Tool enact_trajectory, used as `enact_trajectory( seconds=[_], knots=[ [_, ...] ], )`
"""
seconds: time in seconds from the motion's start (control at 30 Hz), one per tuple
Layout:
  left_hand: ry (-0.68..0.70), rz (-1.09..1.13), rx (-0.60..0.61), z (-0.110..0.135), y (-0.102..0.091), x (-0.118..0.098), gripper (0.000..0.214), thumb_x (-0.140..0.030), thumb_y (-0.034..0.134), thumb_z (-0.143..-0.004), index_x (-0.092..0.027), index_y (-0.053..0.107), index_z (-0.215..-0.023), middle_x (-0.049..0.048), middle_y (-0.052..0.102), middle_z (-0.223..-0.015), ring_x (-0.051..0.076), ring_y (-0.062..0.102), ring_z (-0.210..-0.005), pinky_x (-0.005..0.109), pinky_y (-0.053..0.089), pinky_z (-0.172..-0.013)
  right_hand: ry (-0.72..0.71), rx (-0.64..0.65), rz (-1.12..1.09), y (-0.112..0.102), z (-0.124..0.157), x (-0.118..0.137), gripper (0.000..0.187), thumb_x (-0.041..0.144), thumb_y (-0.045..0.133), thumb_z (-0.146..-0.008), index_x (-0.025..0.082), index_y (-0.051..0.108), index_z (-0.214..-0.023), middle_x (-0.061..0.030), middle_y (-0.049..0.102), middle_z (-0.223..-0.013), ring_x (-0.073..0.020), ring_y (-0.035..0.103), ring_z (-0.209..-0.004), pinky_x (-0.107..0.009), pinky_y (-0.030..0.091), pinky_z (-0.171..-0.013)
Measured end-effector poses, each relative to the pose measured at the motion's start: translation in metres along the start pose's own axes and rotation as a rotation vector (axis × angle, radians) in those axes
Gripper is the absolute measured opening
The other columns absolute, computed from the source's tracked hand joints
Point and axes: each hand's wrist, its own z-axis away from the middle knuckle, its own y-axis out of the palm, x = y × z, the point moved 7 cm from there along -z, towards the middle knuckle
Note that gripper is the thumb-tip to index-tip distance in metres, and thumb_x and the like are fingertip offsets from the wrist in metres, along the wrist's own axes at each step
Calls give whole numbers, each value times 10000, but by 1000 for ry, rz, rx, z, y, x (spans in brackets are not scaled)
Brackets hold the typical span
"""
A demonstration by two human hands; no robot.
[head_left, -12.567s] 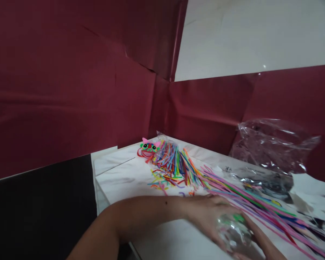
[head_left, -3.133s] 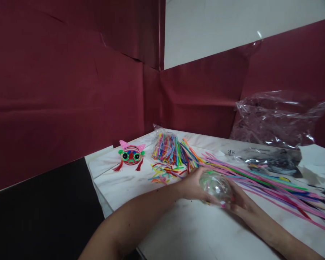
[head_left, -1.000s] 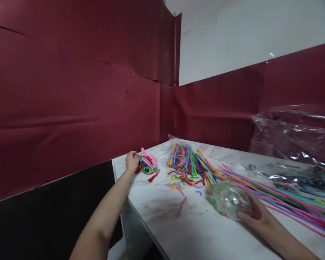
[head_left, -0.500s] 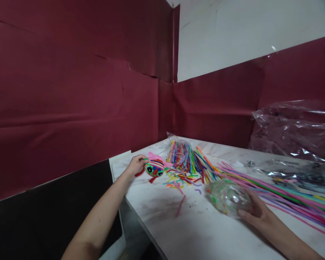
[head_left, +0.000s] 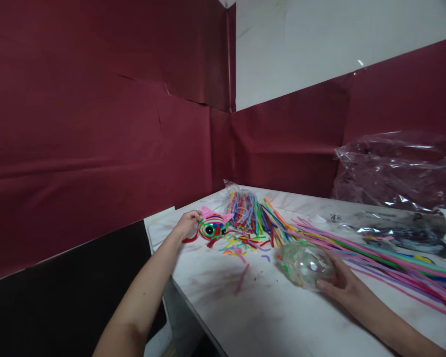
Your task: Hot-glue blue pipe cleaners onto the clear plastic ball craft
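Observation:
My left hand (head_left: pixel 187 223) reaches to the far left of the white table (head_left: pixel 267 312) and grips a small colourful owl-like craft toy (head_left: pixel 212 228) with pink ears and big eyes. My right hand (head_left: pixel 340 282) rests on the table, fingers curled round a clear round ball (head_left: pixel 305 264) with coloured bits inside. Between the two hands lie short cut pieces of coloured pipe cleaner (head_left: pixel 241 245).
A bagged bundle of coloured sticks (head_left: pixel 243 210) lies at the back. Long pipe cleaners (head_left: pixel 375 260) fan out to the right. Crumpled clear plastic bags (head_left: pixel 397 173) sit at the far right. Dark red panels wall the table; its left edge drops off.
My left hand left the ball, reached left to the toy and has drawn it a little to the right. The right hand keeps hold of the clear ball.

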Motion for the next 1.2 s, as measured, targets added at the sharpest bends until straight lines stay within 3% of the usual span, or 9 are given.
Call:
enact_trajectory(
  seconds=[0.1, 0.23, 0.43, 0.57, 0.7, 0.83, 0.97, 1.1, 1.2],
  knots=[
    [-15, 21, 8, 2, 1, 1, 205, -320, 577, -890, -118, 614, -881, 29, 647, -865, 141, 621, -768, 327, 529, -726, 12, 6, -12, 2, 0, 2, 846, 535, 717, -648, 210, 389, -1356, -153, 492, -1406, -364, 471, -1275, -447, 429, -1034],
    [-3, 65, -20, 10, -5, -1, 193, -325, 673, -759, -146, 613, -723, 21, 663, -770, 152, 619, -753, 291, 495, -743, 29, 11, -26, 2, 0, -3, 865, 540, 720, -646, 216, 368, -1366, -159, 465, -1426, -360, 485, -1262, -462, 430, -1030],
    [-6, 85, -36, 18, -3, -2, 329, -329, 780, -597, -177, 650, -858, 17, 672, -778, 169, 613, -742, 268, 473, -684, 12, 15, -29, 1, -1, -8, 832, 534, 713, -672, 226, 374, -1366, -148, 494, -1402, -343, 521, -1232, -444, 447, -1020],
    [-31, 87, -39, 13, 3, 4, 245, -363, 716, -733, -147, 622, -799, 27, 661, -794, 148, 617, -744, 281, 494, -717, -4, 14, 8, 1, 0, -7, 841, 571, 697, -679, 238, 370, -1379, -137, 509, -1393, -335, 520, -1236, -442, 450, -1020],
    [-65, 71, -40, 6, 10, 13, 225, -325, 567, -897, -121, 605, -985, 53, 642, -966, 158, 625, -833, 346, 535, -750, -3, 13, 43, 0, -1, -5, 833, 568, 696, -683, 245, 375, -1381, -128, 510, -1392, -333, 510, -1245, -457, 408, -1052],
    [-77, 55, -30, 2, 19, 17, 268, -319, 554, -908, -133, 580, -1099, 72, 622, -1066, 178, 625, -899, 368, 547, -771, -2, 40, 13, 2, -1, -3, 831, 556, 695, -685, 240, 363, -1379, -131, 479, -1415, -332, 473, -1277, -464, 390, -1063],
    [-49, 49, -16, 3, 27, 13, 239, -333, 563, -898, -121, 607, -998, 55, 645, -965, 165, 630, -841, 359, 538, -765, -6, 32, 20, 2, -1, -3, 827, 537, 697, -692, 246, 355, -1387, -127, 497, -1396, -335, 470, -1277, -469, 384, -1065],
    [41, 47, -36, 11, 26, 0, 251, -377, 629, -791, -159, 629, -915, 62, 664, -986, 219, 620, -978, 368, 478, -892, -3, 35, 11, 3, 0, -2, 799, 522, 689, -699, 248, 367, -1376, -120, 520, -1372, -334, 507, -1241, -470, 408, -1043],
    [100, 19, -31, 20, 30, -10, 606, -266, 795, -556, -208, 580, -1120, 88, 572, -1262, 278, 470, -1245, 365, 388, -1012, -3, 15, 5, 3, 0, 0, 802, 520, 693, -685, 243, 385, -1371, -125, 522, -1371, -335, 532, -1213, -463, 426, -1025]
  ],
)
